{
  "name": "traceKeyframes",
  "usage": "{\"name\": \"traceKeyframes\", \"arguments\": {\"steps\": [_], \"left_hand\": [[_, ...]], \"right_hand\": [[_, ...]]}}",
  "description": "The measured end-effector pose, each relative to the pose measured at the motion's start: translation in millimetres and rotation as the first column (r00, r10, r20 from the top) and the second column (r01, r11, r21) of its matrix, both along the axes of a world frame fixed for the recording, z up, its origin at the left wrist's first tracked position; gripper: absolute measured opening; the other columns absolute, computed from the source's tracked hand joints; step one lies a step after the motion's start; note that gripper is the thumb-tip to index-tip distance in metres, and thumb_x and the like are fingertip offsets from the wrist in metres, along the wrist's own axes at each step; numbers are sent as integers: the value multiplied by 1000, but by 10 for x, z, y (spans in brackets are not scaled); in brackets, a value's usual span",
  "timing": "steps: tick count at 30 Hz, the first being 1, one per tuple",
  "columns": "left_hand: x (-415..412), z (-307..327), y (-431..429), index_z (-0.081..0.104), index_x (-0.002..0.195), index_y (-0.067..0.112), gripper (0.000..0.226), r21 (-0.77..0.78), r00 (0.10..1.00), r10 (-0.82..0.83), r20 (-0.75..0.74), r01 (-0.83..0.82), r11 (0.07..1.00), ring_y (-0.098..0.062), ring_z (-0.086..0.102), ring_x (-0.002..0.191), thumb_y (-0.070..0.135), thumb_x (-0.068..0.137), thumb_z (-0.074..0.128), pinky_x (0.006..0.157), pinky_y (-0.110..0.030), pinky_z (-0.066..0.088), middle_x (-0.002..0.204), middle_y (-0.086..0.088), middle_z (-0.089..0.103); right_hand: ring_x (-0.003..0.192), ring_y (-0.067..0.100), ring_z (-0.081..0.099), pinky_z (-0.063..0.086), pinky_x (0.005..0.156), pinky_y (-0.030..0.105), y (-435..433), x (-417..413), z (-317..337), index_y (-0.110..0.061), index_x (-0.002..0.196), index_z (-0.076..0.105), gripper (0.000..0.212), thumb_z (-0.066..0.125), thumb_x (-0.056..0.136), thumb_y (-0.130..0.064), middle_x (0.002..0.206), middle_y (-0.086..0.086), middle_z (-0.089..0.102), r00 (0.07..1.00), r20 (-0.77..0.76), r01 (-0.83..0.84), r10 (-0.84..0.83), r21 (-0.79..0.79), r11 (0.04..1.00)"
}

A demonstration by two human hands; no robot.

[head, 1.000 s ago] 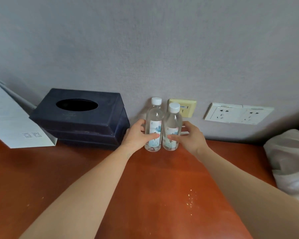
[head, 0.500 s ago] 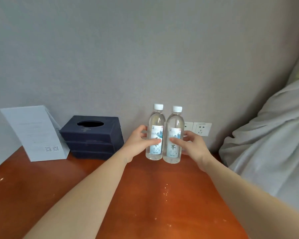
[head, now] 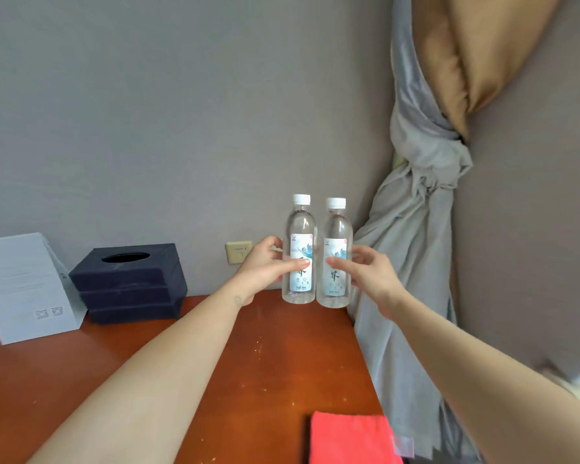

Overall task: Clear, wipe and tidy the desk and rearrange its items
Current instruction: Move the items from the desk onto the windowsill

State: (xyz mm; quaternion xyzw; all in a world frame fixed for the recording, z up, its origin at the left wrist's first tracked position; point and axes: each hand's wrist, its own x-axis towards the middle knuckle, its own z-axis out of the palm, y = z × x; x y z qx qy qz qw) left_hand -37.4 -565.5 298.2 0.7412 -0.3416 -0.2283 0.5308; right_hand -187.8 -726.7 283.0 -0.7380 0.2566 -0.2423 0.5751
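Two clear water bottles with white caps stand upright side by side, touching, above the back right part of the red-brown desk [head: 275, 370]. My left hand [head: 263, 267] grips the left bottle [head: 299, 229] around its label. Around the right bottle [head: 336, 229] my right hand [head: 370, 279] is wrapped the same way. Both bottle bases sit near the desk's back edge; whether they touch the wood I cannot tell. A folded pink cloth [head: 349, 438] lies on the desk's near right corner.
A dark blue tissue box [head: 131, 283] stands against the grey wall at back left, with a white folded card [head: 24, 286] left of it. A beige wall socket [head: 237, 251] is behind my left hand. Grey knotted curtain [head: 412, 229] hangs along the desk's right edge.
Both hands have carried the bottles to the right, clear of the sockets and toward the curtain. The view has tilted up, bringing the curtain and pink cloth into sight.
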Motion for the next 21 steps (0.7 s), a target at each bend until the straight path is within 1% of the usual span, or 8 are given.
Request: {"name": "traceKeyframes", "arguments": {"steps": [3, 5, 8, 11, 13, 15, 19, 21], "left_hand": [[-244, 72, -119, 53, 111, 18, 54, 10, 997, -80, 18, 79, 997, -12, 71, 99, 36, 73, 86, 91, -39, 57, 108, 0, 73], [-437, 107, -181, 53, 112, 17, 51, 6, 990, -142, 16, 142, 990, -10, 70, 98, 32, 75, 85, 87, -33, 57, 108, 1, 73], [-748, 129, -244, 54, 113, 16, 46, -20, 971, -237, 7, 237, 971, -4, 70, 88, 24, 78, 83, 67, -18, 55, 107, 0, 71], [-1053, 122, -272, 57, 123, 18, 62, -17, 933, -361, -5, 360, 933, -10, 70, 99, 33, 71, 88, 88, -32, 57, 112, -2, 71], [-1292, 110, -296, 57, 128, 18, 71, -8, 900, -435, -11, 435, 900, -11, 68, 105, 38, 67, 90, 94, -36, 55, 115, -1, 70], [-1591, 107, -296, 60, 121, 21, 56, -19, 861, -508, -6, 508, 861, -12, 68, 106, 31, 74, 86, 90, -32, 56, 114, -1, 70], [-2251, 85, -293, 60, 112, 22, 42, -28, 762, -648, 3, 647, 762, -7, 68, 99, 20, 77, 84, 72, -19, 55, 107, 2, 69], [-2589, 60, -324, 60, 114, 15, 43, -23, 700, -714, -6, 714, 700, -11, 69, 100, 17, 77, 84, 68, -19, 56, 108, -2, 71]], "right_hand": [[99, 11, 67, 53, 91, 34, -13, -391, 48, -31, 103, 66, 43, 83, 68, -49, 102, -4, 71, 995, 0, 97, -97, -10, 995], [101, 12, 65, 52, 94, 38, 41, -660, 87, -29, 108, 63, 61, 84, 59, -58, 107, -2, 68, 985, -2, 170, -170, -20, 985], [103, 15, 67, 55, 93, 43, 171, -1067, 103, -24, 120, 63, 91, 84, 44, -70, 111, 1, 69, 960, 16, 279, -279, -5, 960], [96, 15, 70, 56, 89, 40, 395, -1535, 138, -28, 103, 69, 63, 83, 51, -62, 98, -3, 73, 925, 35, 379, -379, -17, 925], [89, 15, 72, 57, 87, 43, 554, -1863, 138, -28, 94, 72, 50, 82, 55, -57, 90, -3, 75, 891, 38, 452, -451, -23, 892], [87, 16, 72, 57, 87, 45, 696, -2198, 119, -27, 94, 71, 47, 83, 57, -55, 87, 0, 74, 851, 38, 525, -524, -21, 851], [90, 14, 71, 58, 87, 44, 1007, -2896, 103, -23, 110, 67, 72, 83, 51, -61, 97, 0, 73, 761, -5, 648, -649, -41, 760], [91, 13, 71, 58, 86, 39, 1184, -3263, 118, -21, 110, 66, 59, 85, 62, -51, 96, -2, 73, 707, -11, 707, -708, -44, 706]]}}
